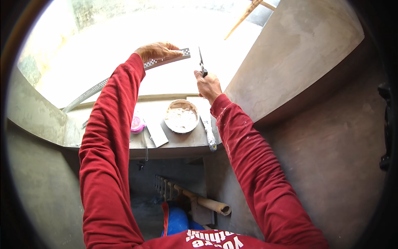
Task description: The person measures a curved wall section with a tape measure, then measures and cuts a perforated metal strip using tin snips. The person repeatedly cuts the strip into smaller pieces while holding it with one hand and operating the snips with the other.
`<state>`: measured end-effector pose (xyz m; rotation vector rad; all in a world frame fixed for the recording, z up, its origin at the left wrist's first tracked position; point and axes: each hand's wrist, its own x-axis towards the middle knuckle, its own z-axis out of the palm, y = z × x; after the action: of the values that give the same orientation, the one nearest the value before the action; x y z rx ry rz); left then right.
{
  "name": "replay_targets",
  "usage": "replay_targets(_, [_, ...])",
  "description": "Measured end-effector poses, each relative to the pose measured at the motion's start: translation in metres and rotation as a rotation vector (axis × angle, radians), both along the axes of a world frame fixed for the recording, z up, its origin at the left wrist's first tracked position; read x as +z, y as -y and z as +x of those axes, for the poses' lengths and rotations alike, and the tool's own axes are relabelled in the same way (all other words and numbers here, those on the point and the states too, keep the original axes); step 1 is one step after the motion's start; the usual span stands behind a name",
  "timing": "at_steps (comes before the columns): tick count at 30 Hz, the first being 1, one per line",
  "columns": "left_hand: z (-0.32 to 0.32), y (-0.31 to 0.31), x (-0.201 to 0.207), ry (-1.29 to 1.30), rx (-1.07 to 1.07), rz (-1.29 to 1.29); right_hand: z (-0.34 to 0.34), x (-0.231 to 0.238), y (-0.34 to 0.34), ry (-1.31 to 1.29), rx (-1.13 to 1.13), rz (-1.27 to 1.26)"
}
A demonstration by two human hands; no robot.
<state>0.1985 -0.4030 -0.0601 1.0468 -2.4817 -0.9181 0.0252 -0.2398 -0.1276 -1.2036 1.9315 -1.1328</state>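
Note:
My left hand (159, 51) pinches a long perforated metal corner bead (88, 90) close to its far right end. The strip curves down leftward behind my left forearm, and its lower end rests by the window ledge. My right hand (208, 85) is closed round the dark handle of a pair of snips (202, 65), whose thin blades point up. A short gap separates the blades from the strip's end. Bright light behind washes out part of the strip, and the snips' handle is partly hidden in my fist.
On the ledge (186, 143) stand a round tub (181, 116) of pale paste, a pink round object (137, 124) with a cord, a white flat piece (157, 133) and a paste-smeared tool handle (210, 135). Plastered walls (290, 54) flank the opening. A bamboo ladder (203, 202) is below.

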Motion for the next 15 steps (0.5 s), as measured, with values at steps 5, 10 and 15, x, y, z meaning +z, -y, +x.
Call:
replay_targets(5, [0.007, -0.004, 0.025, -0.155, -0.107, -0.013, 0.011, 0.024, -0.016, 0.441, 0.029, -0.183])
replay_targets(10, [0.006, -0.039, 0.051, -0.462, -0.126, -0.269, 0.012, 0.043, -0.055, 0.460, 0.140, -0.276])
replay_targets(15, [0.006, -0.091, 0.075, -0.636, -0.117, -1.026, 0.028, 0.027, -0.107, 0.478, 0.220, -0.308])
